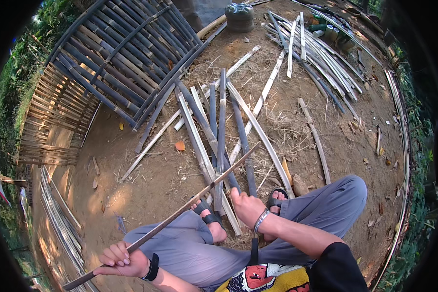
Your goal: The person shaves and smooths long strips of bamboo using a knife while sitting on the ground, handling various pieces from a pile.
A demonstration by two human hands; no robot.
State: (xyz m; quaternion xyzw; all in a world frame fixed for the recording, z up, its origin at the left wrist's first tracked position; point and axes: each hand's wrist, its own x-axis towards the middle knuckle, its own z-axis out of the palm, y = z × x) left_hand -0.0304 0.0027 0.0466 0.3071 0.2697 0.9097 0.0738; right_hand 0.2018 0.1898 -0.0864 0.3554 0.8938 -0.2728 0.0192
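A long, thin bamboo strip slants up from the lower left toward the middle, crossing over my lap and the pieces beyond. My left hand is closed around its lower part, thumb along the underside. My right hand is a closed fist just right of the strip, above my crossed legs. A dark bamboo piece meets the top of that fist, but what the fingers hold is hidden. Several split bamboo lengths lie fanned out on the ground before my sandalled feet.
A dark bamboo rack stands at the far left, with a lighter slatted bamboo panel beside it. Piles of strips lie at the far right and near left. A dark round container stands at the back. Shavings litter the soil.
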